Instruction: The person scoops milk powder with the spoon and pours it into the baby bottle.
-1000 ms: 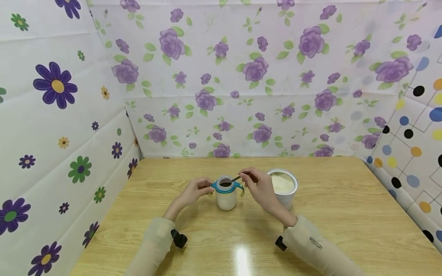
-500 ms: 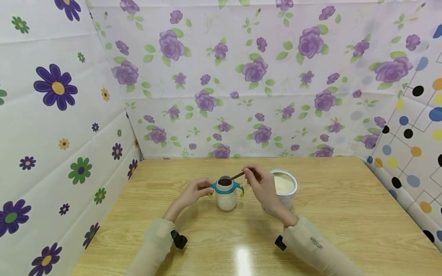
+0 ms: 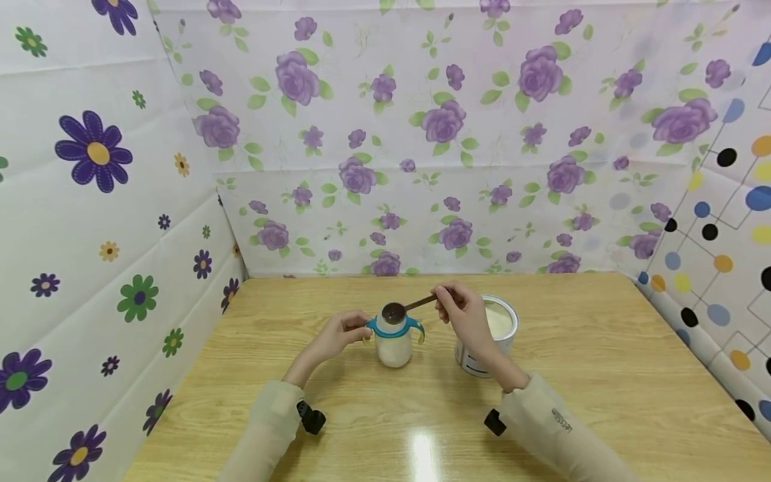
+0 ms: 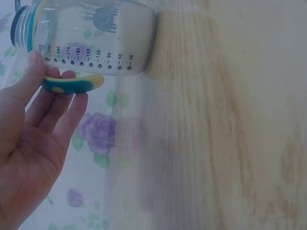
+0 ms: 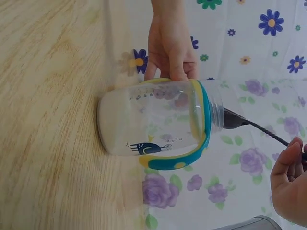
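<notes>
A clear baby bottle (image 3: 394,351) with a blue-and-yellow collar and two handles stands upright on the table, uncapped. Measuring marks run down its side, and a pale layer fills its lower part. With thumb and fingers my left hand (image 3: 340,335) grips the left bottle handle (image 4: 72,87). My right hand (image 3: 468,320) pinches the end of a long, thin-handled dark brown measuring scoop (image 3: 394,312). The scoop's bowl is right at the bottle's mouth, its dark inside showing in the head view. In the right wrist view the scoop's bowl (image 5: 232,119) overlaps the bottle's threaded neck (image 5: 217,112).
Beside my right hand stands an open silvery-white can (image 3: 476,361) with pale yellow powder (image 3: 498,319) inside, partly hidden by that hand. The wooden table (image 3: 337,428) meets flower-patterned cloth (image 3: 361,221) at the back, with more printed cloth on both sides.
My right hand has moved to the right, drawing the scoop's bowl up from inside the bottle's neck to its mouth. More of the scoop's handle shows. The left hand and the bottle stay put.
</notes>
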### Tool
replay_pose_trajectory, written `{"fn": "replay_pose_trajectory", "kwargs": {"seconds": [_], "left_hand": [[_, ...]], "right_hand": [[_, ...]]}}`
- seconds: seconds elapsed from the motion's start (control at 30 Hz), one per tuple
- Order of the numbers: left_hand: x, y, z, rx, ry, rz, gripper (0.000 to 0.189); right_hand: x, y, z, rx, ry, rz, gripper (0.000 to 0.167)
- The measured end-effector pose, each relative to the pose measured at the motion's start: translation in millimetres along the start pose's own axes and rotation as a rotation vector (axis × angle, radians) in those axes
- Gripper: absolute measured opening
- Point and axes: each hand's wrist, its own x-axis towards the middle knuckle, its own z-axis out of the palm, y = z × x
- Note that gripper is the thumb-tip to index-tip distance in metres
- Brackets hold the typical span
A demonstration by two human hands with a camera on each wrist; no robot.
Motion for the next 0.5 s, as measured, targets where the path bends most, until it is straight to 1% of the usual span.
{"fn": "replay_pose_trajectory", "kwargs": {"seconds": [0.03,0.2,0.37,0.5], "left_hand": [[0.2,0.5,-0.2,0.003,0.001,-0.002,0.019],[0.9,3.9,-0.1,0.014,-0.004,-0.012,0.02],[0.4,5.7,0.1,0.025,-0.013,-0.013,0.019],[-0.1,6.3,-0.1,0.03,-0.011,-0.019,0.021]], "right_hand": [[1.0,3.8,-1.0,0.021,-0.009,0.02,0.024],[-0.7,5.3,-4.4,0.139,-0.064,0.117,0.033],[-5.2,2.5,-7.3,0.239,-0.11,0.233,0.033],[-7.2,0.6,-9.7,0.308,-0.144,0.295,0.036]]}}
